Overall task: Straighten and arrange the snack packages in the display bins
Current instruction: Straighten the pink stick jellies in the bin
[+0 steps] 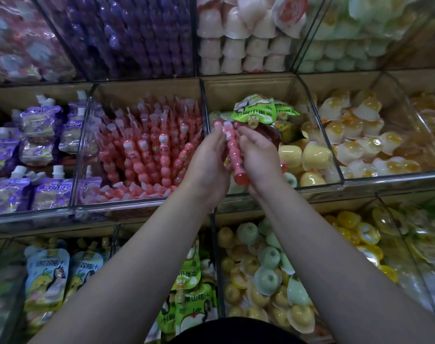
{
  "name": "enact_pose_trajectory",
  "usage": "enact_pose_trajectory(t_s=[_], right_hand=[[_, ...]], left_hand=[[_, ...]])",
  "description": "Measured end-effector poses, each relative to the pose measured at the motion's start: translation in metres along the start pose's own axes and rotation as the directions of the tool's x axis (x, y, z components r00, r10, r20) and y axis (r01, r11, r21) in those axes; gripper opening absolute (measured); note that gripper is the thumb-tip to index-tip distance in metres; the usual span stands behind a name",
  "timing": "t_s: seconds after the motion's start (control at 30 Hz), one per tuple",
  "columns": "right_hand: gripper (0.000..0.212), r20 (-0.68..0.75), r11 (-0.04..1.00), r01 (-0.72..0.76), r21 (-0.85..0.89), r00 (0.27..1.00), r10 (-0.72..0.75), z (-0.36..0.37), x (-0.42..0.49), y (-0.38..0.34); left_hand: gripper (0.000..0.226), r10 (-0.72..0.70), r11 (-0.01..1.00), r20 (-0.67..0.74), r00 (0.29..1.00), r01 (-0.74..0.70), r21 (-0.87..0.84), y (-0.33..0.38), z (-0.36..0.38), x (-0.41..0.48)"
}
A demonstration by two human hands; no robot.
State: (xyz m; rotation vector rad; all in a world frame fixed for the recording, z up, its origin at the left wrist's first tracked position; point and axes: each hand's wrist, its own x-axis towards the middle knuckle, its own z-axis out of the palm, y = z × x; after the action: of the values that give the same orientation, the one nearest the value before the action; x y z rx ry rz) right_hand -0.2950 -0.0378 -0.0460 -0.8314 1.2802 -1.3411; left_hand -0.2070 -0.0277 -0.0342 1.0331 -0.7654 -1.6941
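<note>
A pink beaded jelly stick [236, 155] stands nearly upright between my two hands, above the clear bin [318, 187] of yellow jelly cups. My left hand [207, 167] holds its left side with the fingers curled at the top. My right hand [258, 155] grips it from the right. Just behind my fingertips lie green juice pouches [256, 110] on top of that bin's contents. To the left, a bin holds many matching pink sticks [147, 147] standing in rows.
Purple pouches [35, 155] fill the far-left bin, egg-like jelly cups [360, 135] the right one. Below are bins of blue and green drink pouches [50, 271] and green and yellow cups [266, 271]. Upper shelf bins hold purple sticks and pale cups.
</note>
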Motion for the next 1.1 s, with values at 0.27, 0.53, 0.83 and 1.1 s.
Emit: enact_pose_trajectory(t_s=[0.27,0.53,0.83,1.1], right_hand=[[0.043,0.054,0.993,0.117,0.010,0.992,-0.117,0.023,-0.014,-0.004],[0.041,0.136,0.991,0.079,0.109,0.986,-0.094,0.053,-0.017,0.002],[0.051,0.142,0.987,0.158,-0.023,0.978,-0.153,0.093,-0.009,0.013],[0.048,0.104,0.984,0.111,-0.142,0.990,-0.097,0.099,0.007,0.043]], left_hand=[[0.050,0.053,0.999,0.020,0.998,-0.053,0.009,0.018,-0.018,-0.015],[0.030,0.130,0.991,0.062,0.990,-0.131,0.014,0.036,-0.047,-0.027],[0.031,0.183,0.978,0.046,0.982,-0.187,0.092,0.050,-0.084,-0.019],[0.031,0.140,0.985,0.040,0.989,-0.143,0.095,0.039,-0.104,-0.006]])
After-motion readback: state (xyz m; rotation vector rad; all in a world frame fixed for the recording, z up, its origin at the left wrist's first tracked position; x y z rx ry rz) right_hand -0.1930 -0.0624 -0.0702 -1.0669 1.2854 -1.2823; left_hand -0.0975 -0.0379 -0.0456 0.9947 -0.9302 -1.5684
